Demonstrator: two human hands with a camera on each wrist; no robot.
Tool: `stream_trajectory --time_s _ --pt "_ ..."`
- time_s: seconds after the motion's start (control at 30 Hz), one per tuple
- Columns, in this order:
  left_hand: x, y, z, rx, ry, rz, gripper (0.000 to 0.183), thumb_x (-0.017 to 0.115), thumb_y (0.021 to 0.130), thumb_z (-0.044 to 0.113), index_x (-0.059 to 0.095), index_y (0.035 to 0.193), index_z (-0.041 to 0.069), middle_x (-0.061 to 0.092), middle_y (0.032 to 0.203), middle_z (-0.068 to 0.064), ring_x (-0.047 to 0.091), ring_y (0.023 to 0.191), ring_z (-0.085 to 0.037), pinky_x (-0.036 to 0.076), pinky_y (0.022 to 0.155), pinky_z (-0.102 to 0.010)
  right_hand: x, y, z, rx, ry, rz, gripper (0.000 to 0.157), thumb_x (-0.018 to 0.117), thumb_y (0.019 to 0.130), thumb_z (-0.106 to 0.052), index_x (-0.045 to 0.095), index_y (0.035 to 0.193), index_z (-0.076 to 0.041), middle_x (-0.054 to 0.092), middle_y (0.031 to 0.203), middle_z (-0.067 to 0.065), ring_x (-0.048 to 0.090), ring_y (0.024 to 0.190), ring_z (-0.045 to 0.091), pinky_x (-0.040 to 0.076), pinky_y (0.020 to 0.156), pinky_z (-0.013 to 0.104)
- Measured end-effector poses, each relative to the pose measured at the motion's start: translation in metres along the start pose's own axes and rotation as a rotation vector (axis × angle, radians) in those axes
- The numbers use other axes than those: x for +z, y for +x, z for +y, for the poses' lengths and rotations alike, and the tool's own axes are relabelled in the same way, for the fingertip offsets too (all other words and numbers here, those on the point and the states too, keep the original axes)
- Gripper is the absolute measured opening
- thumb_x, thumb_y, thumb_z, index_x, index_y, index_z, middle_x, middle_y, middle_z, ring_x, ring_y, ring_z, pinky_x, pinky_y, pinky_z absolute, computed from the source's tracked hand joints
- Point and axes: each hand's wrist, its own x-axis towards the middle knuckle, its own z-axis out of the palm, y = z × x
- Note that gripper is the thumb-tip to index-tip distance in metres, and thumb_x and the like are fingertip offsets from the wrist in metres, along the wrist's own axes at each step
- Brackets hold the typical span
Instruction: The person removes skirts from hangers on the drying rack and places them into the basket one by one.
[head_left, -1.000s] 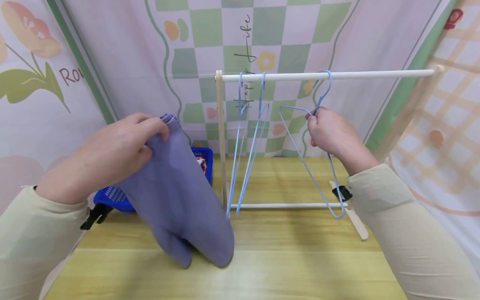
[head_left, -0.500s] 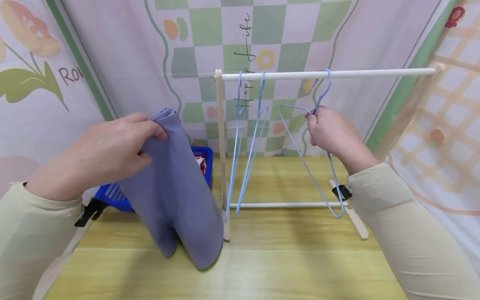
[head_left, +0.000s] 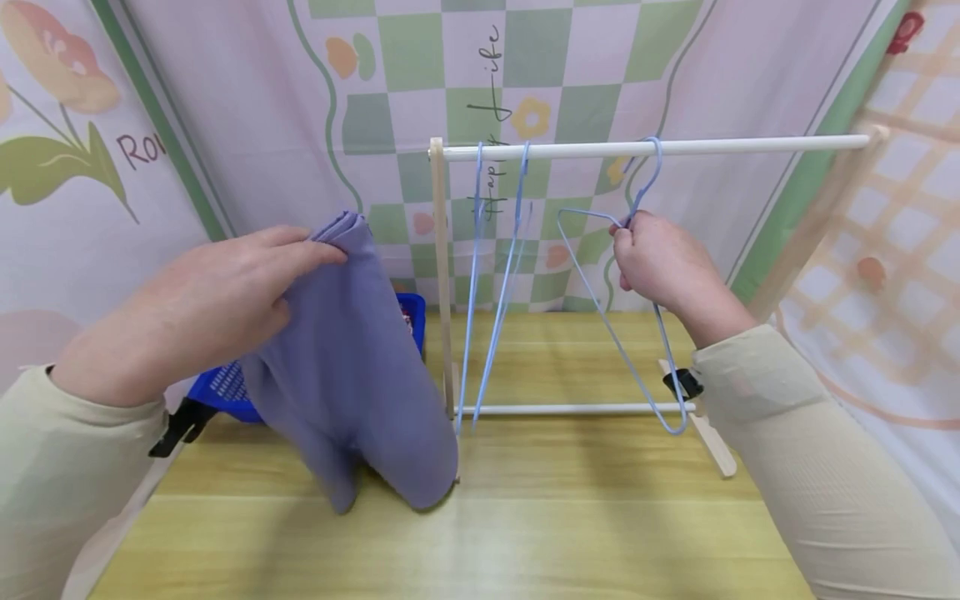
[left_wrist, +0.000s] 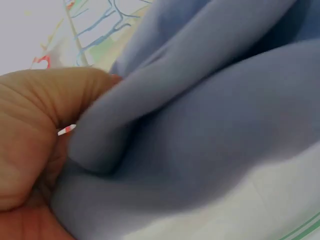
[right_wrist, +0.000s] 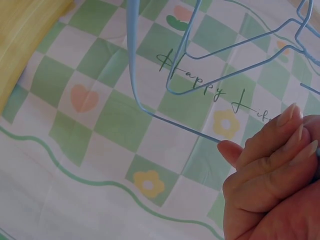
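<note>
My left hand [head_left: 195, 308] pinches a pair of grey-blue trousers [head_left: 360, 358] near the gathered waistband, and the two legs hang down over the table. In the left wrist view the folded cloth [left_wrist: 190, 125] fills most of the picture beside the thumb. My right hand [head_left: 663, 262] grips a light blue wire hanger [head_left: 657, 167] just below its hook, which is still over the white rail [head_left: 757, 147]. Part of that hanger is hidden behind the hand. In the right wrist view the fingers [right_wrist: 270, 165] are curled at the hanger's neck.
Two more blue hangers [head_left: 517, 208] hang at the rail's left end, beside the wooden post [head_left: 440, 275]. Behind the trousers a blue basket [head_left: 232, 396] with red and white cloth is partly covered. The rack's wooden foot [head_left: 712, 446] stands on the wooden table [head_left: 540, 533].
My left hand has shifted the trousers' waistband slightly up and to the right, while the legs swing. They cover more of the basket. The right hand stays in place on the hanger.
</note>
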Motion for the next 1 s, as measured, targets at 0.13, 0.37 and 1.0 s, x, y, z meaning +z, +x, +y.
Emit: stream_trajectory --time_s 0.13,0.37,1.0 --pt "-0.0012 0.0043 0.0013 -0.103 -0.097 0.010 0.059 0.058 0.085 -0.011 0.055 0.139 0.011 0.068 0.125 -0.016 0.066 0.104 -0.032 0.054 0.086 -0.050 -0.0002 -0.0007 -0.0016 0.000 -0.002 0.001 0.052 0.021 0.111 -0.033 0.052 0.136 0.002 0.067 0.082 0.010 0.052 0.073 0.031 0.041 0.066 0.042" --pt "0.0009 0.0040 -0.0013 -0.160 -0.074 0.095 0.036 0.062 0.085 0.001 0.055 0.121 0.000 0.071 0.099 -0.018 0.065 0.074 -0.028 0.055 0.074 -0.051 -0.0008 -0.0024 -0.0027 -0.001 0.001 0.005 0.050 0.023 0.111 -0.033 0.053 0.131 0.002 0.066 0.082 0.011 0.052 0.071 0.031 0.041 0.064 0.041" --pt "0.0006 0.0033 -0.0035 -0.019 -0.015 0.039 0.037 0.054 0.089 -0.010 0.077 0.092 0.018 0.072 0.096 -0.003 0.065 0.084 -0.024 0.056 0.074 -0.048 0.0000 -0.0006 -0.0020 0.005 0.004 0.001 0.052 0.022 0.111 -0.033 0.051 0.137 0.002 0.066 0.082 0.011 0.052 0.072 0.030 0.041 0.064 0.041"
